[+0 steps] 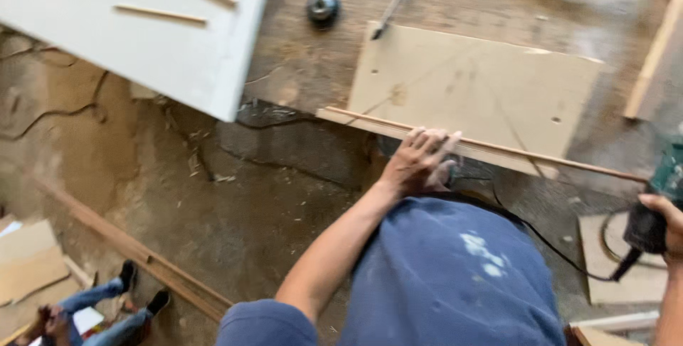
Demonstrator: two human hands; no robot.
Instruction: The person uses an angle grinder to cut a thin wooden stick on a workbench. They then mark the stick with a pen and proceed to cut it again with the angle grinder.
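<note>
Nearest, the right hand (665, 226) gripped a dark green corded power tool (658, 197), idle. Ahead, the left hand (420, 161), fingers spread flat, pressed the thin wooden strip (498, 148). Beyond it, the pale fibreboard panel (477, 86) showed no fresh work.

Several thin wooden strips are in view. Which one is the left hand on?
The left hand rests on the long thin strip along the near edge of the tan board. The two short strips lie apart on the white panel, untouched.
</note>
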